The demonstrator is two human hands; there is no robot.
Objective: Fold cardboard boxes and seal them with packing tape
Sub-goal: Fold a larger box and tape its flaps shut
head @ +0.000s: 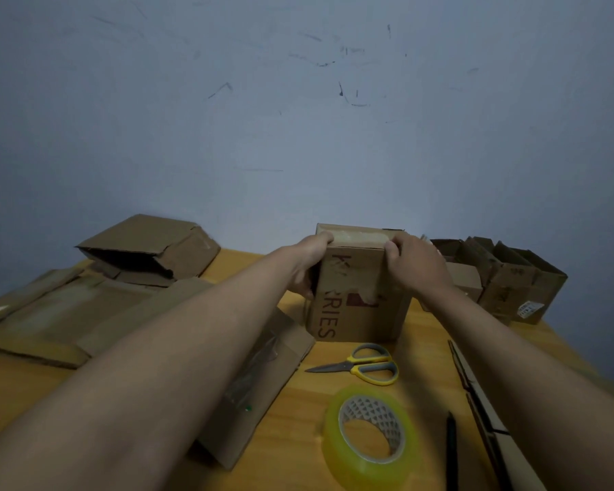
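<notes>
A small brown cardboard box [357,313] with red lettering stands upright in the middle of the wooden table [422,349]. Tape shows along its top edge. My left hand [307,264] grips the box's upper left side, fingers curled over the top corner. On the upper right side my right hand [415,264] holds it, thumb on the front face. A roll of yellowish clear packing tape [369,434] lies flat on the table in front. Scissors [366,365] with yellow and grey handles lie between the roll and the box.
Flattened cardboard sheets [61,320] cover the table's left side, with a half-open box [149,249] behind them. Several open boxes [504,278] stand at the back right. A black pen [451,451] and a cardboard strip [482,412] lie at the right front. A wall rises behind.
</notes>
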